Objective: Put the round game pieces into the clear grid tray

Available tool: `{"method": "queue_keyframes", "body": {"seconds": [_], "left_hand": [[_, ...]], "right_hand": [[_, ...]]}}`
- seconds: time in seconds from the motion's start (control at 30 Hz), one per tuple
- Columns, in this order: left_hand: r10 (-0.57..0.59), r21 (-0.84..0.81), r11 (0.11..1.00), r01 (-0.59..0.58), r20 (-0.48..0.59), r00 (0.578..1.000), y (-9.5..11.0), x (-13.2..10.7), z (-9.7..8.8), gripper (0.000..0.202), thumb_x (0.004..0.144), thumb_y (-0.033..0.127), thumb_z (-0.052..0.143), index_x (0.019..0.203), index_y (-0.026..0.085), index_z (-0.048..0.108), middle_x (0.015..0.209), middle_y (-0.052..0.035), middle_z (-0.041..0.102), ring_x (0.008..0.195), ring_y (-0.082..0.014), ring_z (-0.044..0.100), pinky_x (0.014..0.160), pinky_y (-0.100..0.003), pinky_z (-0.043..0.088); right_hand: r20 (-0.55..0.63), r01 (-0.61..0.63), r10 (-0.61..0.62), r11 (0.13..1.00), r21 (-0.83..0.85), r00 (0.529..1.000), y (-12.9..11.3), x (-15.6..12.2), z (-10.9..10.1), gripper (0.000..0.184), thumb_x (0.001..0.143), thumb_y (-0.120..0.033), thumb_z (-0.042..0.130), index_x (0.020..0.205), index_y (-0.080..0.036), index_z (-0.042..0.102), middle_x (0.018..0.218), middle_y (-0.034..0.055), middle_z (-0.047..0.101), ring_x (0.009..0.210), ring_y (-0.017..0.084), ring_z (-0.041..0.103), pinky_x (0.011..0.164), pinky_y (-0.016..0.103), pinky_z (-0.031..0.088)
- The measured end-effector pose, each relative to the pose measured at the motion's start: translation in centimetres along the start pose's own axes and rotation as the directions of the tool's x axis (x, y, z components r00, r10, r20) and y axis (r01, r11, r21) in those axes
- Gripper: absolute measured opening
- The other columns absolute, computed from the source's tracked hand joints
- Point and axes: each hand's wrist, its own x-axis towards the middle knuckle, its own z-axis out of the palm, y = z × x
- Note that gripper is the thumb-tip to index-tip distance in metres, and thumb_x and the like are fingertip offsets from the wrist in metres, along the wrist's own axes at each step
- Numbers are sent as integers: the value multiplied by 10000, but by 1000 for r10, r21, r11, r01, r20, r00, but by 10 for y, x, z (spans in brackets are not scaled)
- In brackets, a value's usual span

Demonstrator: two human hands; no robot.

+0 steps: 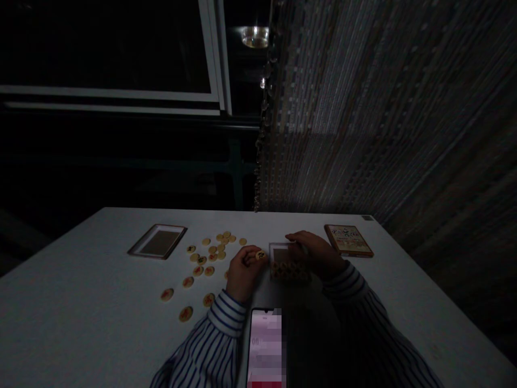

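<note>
My left hand (244,269) is closed, pinching a xiangqi piece (260,255) with a dark character between thumb and fingers. Just to its right lies a shallow clear-rimmed tray (273,246), its near part lined with rows of round pieces (289,271). Over the tray's right side reaches my right hand (319,252), fingers stretched to the left; shadow hides its lower fingers, and no piece shows in them. Left of my hands, loose xiangqi pieces (209,271) lie scattered, some with red characters, some with black, several showing no visible mark.
A shallow open box part (157,241) lies at the table's far left. On the far right rests a printed box lid (349,240). A lit phone (264,345) lies between my forearms on the white table (100,302). Beyond the table hangs a bead curtain (323,134).
</note>
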Motion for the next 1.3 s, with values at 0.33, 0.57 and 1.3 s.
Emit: {"method": "queue_keyframes", "body": {"seconds": [0.33,0.57,1.3], "left_hand": [[-91,30,995,93,-55,994,-9,-5,6,246,535,198,692,738,140,567,651,-3,630,599,-101,580,576,-207,449],[-119,-25,993,118,-82,989,-13,-4,6,241,545,222,683,746,138,579,671,-23,649,631,-125,604,597,-233,470],[-104,10,994,106,-127,986,-11,-5,5,208,663,292,611,816,152,631,816,-51,686,791,-163,627,729,-272,492]], "right_hand": [[34,-4,5,1000,-20,999,3,3,-3,299,801,-252,443,1063,-145,540,960,91,601,854,166,549,768,319,429],[153,44,-34,997,-66,988,5,17,4,326,810,-292,438,1088,-149,530,976,85,599,872,160,542,767,300,419],[206,171,-149,980,-98,967,-17,21,33,274,803,-317,446,1015,-200,575,918,73,625,828,179,557,716,293,415]]}}
